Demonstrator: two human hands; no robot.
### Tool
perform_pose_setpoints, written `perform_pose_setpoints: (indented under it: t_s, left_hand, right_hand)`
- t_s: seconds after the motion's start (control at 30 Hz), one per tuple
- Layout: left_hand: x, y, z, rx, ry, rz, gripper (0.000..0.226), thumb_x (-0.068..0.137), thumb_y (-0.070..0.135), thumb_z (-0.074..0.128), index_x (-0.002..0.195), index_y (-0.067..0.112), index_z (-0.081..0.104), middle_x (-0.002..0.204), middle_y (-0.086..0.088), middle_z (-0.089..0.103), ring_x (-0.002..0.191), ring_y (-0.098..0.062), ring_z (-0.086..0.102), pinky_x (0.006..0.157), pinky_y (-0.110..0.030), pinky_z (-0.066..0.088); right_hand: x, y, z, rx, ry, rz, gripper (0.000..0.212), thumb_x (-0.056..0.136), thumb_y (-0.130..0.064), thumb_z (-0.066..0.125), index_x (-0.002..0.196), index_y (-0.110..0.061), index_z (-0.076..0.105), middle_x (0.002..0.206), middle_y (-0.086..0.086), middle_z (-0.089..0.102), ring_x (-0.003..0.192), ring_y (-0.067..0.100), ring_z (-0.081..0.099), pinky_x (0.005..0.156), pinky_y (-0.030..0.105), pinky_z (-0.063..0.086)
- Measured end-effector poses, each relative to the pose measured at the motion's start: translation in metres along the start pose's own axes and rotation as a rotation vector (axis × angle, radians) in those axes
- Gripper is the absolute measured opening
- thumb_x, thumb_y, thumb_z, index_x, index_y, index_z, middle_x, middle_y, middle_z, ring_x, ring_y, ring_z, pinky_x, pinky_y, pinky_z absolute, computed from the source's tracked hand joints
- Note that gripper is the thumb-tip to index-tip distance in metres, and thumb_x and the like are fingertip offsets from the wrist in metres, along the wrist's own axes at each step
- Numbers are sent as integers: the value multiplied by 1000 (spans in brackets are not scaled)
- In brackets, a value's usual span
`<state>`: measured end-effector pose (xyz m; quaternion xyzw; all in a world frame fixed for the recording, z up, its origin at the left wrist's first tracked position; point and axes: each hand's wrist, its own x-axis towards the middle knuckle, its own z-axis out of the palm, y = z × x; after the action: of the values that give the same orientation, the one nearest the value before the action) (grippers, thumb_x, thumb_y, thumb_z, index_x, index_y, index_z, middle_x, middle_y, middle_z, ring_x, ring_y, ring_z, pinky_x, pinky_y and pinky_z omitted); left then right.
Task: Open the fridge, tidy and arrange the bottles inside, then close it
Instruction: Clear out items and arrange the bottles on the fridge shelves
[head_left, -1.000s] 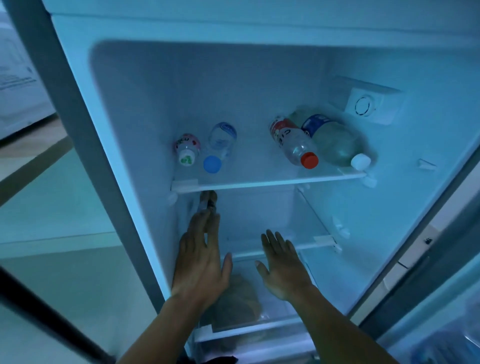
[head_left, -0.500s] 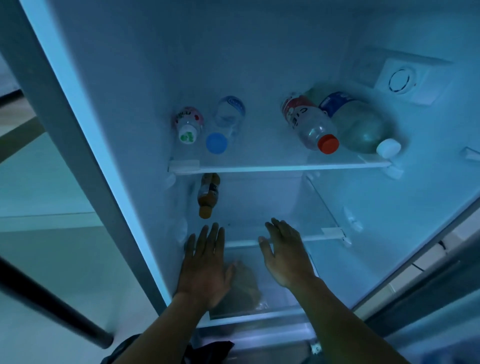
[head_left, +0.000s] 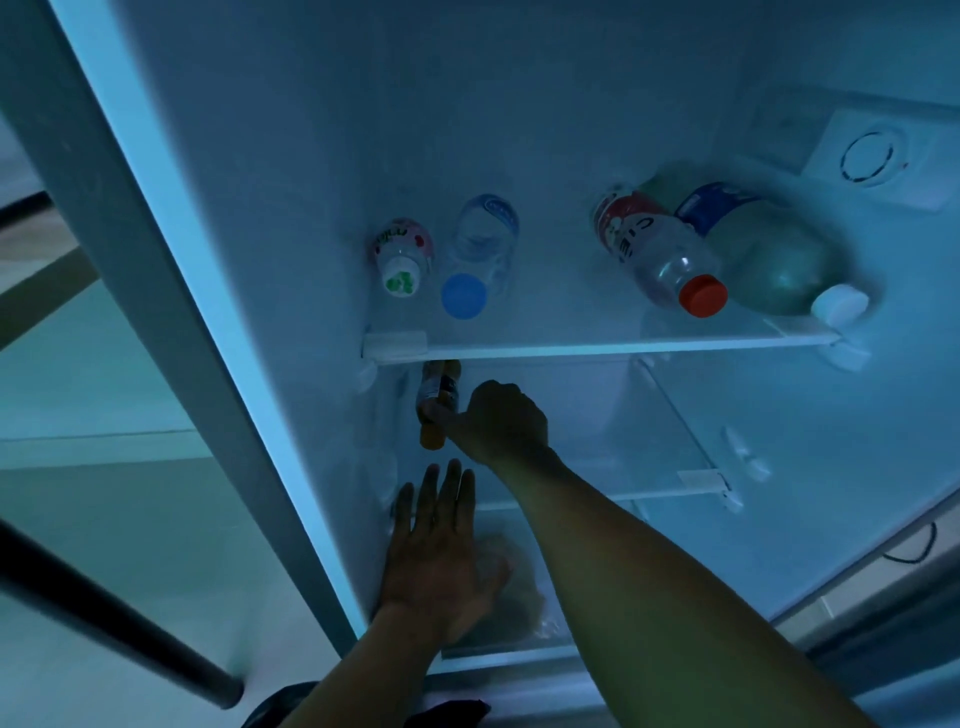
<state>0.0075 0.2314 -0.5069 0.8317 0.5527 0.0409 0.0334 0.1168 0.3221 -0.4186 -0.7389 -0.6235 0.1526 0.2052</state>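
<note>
The fridge stands open. On its top shelf (head_left: 623, 344) four bottles lie with caps toward me: a small white-capped bottle (head_left: 401, 257), a clear blue-capped bottle (head_left: 480, 249), a red-capped bottle (head_left: 654, 254) and a big green bottle (head_left: 779, 270) with a white cap. Below that shelf, at the left wall, is a small orange bottle (head_left: 439, 389). My right hand (head_left: 501, 421) reaches in and closes on its lower end, thumb against it. My left hand (head_left: 439, 551) hovers lower down, flat and holding nothing, fingers apart.
A thermostat box (head_left: 872, 156) with a round dial is fixed at the upper right wall. The middle glass shelf (head_left: 698, 480) runs under my right arm. A bagged item (head_left: 511, 592) lies in the bottom compartment. A dark bar (head_left: 104, 613) crosses the lower left.
My right hand has moved up and left from the shelf front to the orange bottle and closed on it. My left hand stays low and open. The view has moved closer.
</note>
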Motion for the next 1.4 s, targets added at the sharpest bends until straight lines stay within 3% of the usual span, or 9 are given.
perform_pose_setpoints:
  t_s: [0.23, 0.33, 0.47, 0.67, 0.8, 1.0, 1.1, 1.23, 1.4]
  left_hand:
    - [0, 2, -12, -33, -42, -18, 98, 66, 63, -5, 145, 12, -30, 158, -5, -32, 143, -25, -35, 118, -50, -16]
    - [2, -2, -5, -15, -49, -18, 93, 79, 70, 5, 141, 13, -34, 157, -4, -34, 141, -23, -38, 117, -50, -17]
    - [2, -5, -2, -11, -44, -20, 100, 85, 74, 25, 138, 15, -37, 155, -3, -38, 140, -23, -40, 115, -49, -22]
    - [2, -7, -3, -19, -36, -28, 107, 82, 76, 30, 144, 15, -33, 155, -4, -39, 140, -24, -39, 115, -49, -22]
    - [2, -7, -3, -35, -47, -37, 108, 81, 75, 33, 149, 16, -28, 155, -3, -38, 141, -22, -39, 115, -48, -22]
    - [-1, -4, -6, -26, -56, -39, 110, 79, 76, 34, 150, 16, -26, 156, -3, -36, 142, -22, -36, 116, -48, -20]
    - [-2, -2, -7, -40, -51, -38, 110, 78, 75, 35, 151, 17, -23, 157, -3, -34, 143, -21, -35, 117, -48, -17]
    - [-5, -3, -8, -46, -37, -49, 111, 78, 74, 39, 151, 17, -23, 158, -2, -32, 144, -20, -33, 117, -47, -16]
    - [-4, 0, -14, -55, -1, -60, 110, 78, 67, 48, 153, 20, -17, 160, 1, -27, 146, -17, -25, 116, -44, -15]
  right_hand:
    - [8, -10, 13, 38, -73, 68, 44, 75, -60, 65, 78, -18, 54, 78, -1, 59, 82, 23, 64, 70, 32, 50]
    - [8, 3, 14, 32, -66, 73, 35, 80, -49, 65, 90, -17, 58, 76, -2, 56, 74, 20, 59, 66, 29, 47]
    - [2, 29, 16, 41, -35, 37, 38, 89, -48, 56, 97, -12, 66, 90, 5, 68, 78, 21, 64, 69, 31, 53]
    - [-31, 72, 14, 235, 317, -42, 25, 90, -37, 66, 78, -17, 58, 78, 0, 59, 69, 17, 57, 56, 25, 38]
    - [-55, 88, -6, 343, 532, -177, 14, 86, -24, 73, 89, -14, 64, 84, 0, 56, 72, 12, 53, 62, 22, 44]
    - [-63, 69, -47, 359, 623, -265, 23, 82, -25, 76, 74, -17, 56, 74, -6, 45, 64, -1, 47, 62, 6, 32]
    - [-68, 60, -65, 359, 702, -292, 26, 80, -31, 75, 72, -16, 55, 70, -8, 45, 61, 3, 44, 59, 10, 32]
    - [-82, 46, -91, 419, 790, -399, 28, 79, -34, 70, 70, -12, 56, 68, -4, 52, 60, 15, 49, 57, 25, 42]
    - [-99, 30, -129, 485, 945, -470, 28, 81, -30, 70, 69, -9, 56, 67, -3, 51, 59, 11, 46, 57, 24, 41]
